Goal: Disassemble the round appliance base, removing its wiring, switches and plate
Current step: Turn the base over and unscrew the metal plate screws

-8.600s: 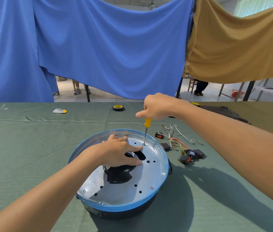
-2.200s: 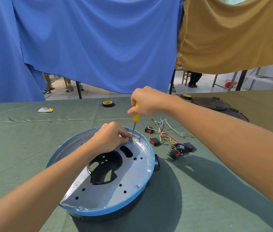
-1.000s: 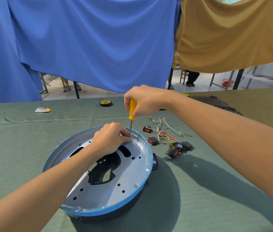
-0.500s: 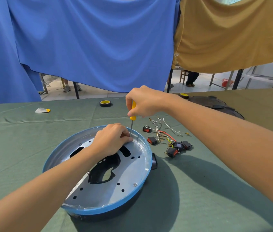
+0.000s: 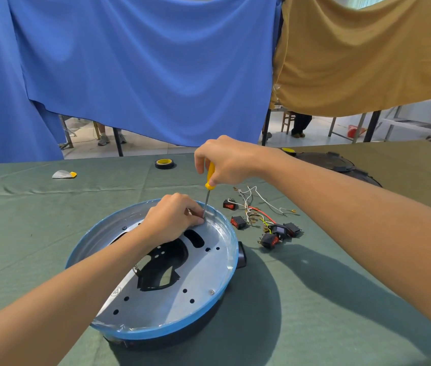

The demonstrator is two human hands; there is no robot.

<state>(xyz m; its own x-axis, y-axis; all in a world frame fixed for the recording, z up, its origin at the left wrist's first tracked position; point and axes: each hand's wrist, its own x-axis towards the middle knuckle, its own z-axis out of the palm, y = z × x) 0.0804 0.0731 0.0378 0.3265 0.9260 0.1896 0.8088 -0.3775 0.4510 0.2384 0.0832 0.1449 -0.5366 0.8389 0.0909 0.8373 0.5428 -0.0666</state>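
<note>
Blue-rimmed round appliance base sat on the green-clothed table, with the metal plate seated inside. Left hand lay curled at the plate's far edge against the tool shaft; its grip could not be determined. Right hand gripped the yellow screwdriver upright. Loose switches and wiring lay just beyond the base, to its right.

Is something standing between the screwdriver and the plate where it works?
Nothing visible blocks it. The screwdriver, held by the right hand, reaches down to the plate by the far rim; the left hand curls its fingers beside the tip.
</note>
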